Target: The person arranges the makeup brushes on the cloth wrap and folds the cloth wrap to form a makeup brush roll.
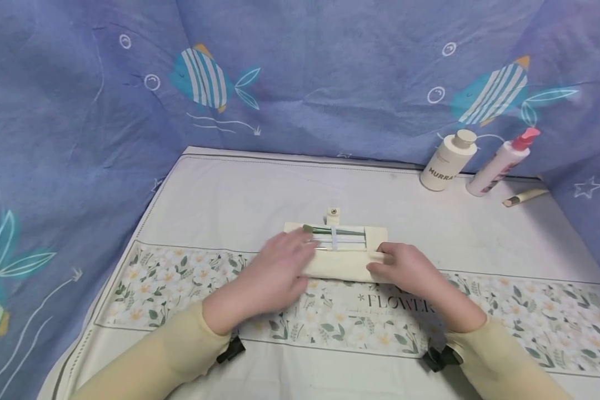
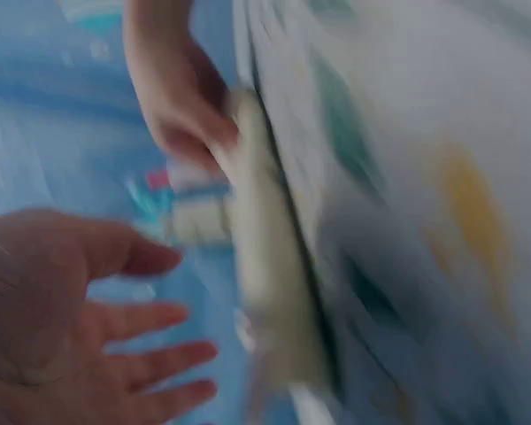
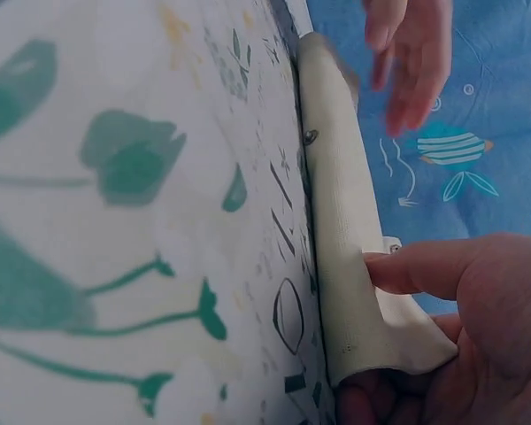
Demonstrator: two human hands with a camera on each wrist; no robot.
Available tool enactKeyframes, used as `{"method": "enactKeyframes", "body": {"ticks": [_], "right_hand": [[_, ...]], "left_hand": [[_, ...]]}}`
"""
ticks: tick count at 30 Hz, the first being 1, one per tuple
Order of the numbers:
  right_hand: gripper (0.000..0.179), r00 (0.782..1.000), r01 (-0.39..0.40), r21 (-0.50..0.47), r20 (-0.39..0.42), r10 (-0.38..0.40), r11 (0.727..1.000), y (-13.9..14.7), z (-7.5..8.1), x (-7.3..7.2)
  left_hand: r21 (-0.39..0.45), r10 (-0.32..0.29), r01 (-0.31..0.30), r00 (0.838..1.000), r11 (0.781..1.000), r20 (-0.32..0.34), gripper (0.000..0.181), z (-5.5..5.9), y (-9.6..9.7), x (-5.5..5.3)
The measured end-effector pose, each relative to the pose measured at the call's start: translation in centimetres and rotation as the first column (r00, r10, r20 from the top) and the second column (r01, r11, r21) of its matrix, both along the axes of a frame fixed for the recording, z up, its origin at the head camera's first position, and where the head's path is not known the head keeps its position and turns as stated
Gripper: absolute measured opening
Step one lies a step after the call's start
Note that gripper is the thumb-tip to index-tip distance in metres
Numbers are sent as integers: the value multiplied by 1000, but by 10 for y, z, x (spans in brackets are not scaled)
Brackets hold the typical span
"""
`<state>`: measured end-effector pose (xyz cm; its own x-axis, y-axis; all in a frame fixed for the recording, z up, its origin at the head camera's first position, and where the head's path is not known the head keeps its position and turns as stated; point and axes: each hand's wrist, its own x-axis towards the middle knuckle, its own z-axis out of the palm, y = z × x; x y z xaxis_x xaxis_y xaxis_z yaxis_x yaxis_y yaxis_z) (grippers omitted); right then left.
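Observation:
A cream fabric case [image 1: 337, 268] lies on the table, its lower flap folded up over the front. Above the flap show several slim sticks, one a green-handled tool [image 1: 347, 231], under a pale strap [image 1: 334, 240]. A tab with a metal snap [image 1: 333, 213] sticks out at the back. My right hand [image 1: 405, 263] pinches the case's right end, thumb on top and fingers beneath, as the right wrist view also shows. Blurred over the left end is my left hand [image 1: 275, 272]; in the left wrist view its fingers [image 2: 159, 367] are spread, apart from the case and holding nothing.
At the back right stand a white bottle [image 1: 445, 164] and a pump bottle [image 1: 497, 169] with a pink top. Beside them lies a short beige stick-like object [image 1: 526, 197]. A blue fish-print curtain [image 1: 310, 72] rises behind the flower-print tablecloth [image 1: 250, 189].

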<state>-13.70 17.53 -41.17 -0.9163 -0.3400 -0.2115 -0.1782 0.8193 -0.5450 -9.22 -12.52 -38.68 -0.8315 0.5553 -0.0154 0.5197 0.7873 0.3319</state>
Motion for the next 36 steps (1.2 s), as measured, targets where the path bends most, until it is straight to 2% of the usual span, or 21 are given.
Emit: {"method": "enactKeyframes", "body": {"ticks": [2,3,5,8,10,16,20,21,23,24,26,28,31,34,36], "right_hand": [[35,1000,13,-3,25,-13,1000,0,1,-2],[35,999,18,-10,40,-18,1000,0,1,-2],[45,999,20,-11,46,-19,1000,-1,1,-3],[60,998,18,0,57,-17,1000,-2,-1,-3],[68,999,12,20,47,-13,1000,-2,-2,-4],[42,1000,0,98,-27,2,995,-5,0,-9],[46,993,14,160,-116,5,987,-7,2,-7],[47,986,8,179,-165,22,984,-8,3,-5],[46,958,-21,217,-276,82,976,-12,3,1],[44,937,-42,233,-328,120,971,-14,3,3],[38,880,-94,268,-429,206,959,-17,3,9],[29,840,-146,289,-469,273,946,-19,3,12],[20,834,-209,304,-441,332,930,-19,5,16],[31,845,-237,335,-391,364,912,-17,7,21],[35,844,-251,360,-373,385,898,-17,8,23]], "left_hand": [[-94,-133,134,991,986,20,73,2,10,8],[-141,-175,180,984,974,44,75,1,14,12],[-212,-213,228,973,950,91,79,0,20,16],[-287,-209,233,971,929,114,82,-3,25,16],[-302,-203,231,971,925,123,82,-4,25,15],[-341,-218,247,969,907,120,85,-9,26,13],[-364,-225,250,968,897,112,90,-12,27,12],[-365,-226,252,967,896,113,90,-13,27,12],[-357,-227,254,967,899,115,91,-13,25,12],[-353,-229,255,967,900,116,91,-13,25,12],[-342,-231,260,965,903,123,91,-13,23,13],[-336,-236,265,964,904,125,90,-13,23,13],[-328,-241,271,962,905,128,88,-12,22,12],[-315,-247,278,959,907,136,86,-12,21,10],[-298,-246,281,958,912,148,84,-12,20,7]]}}
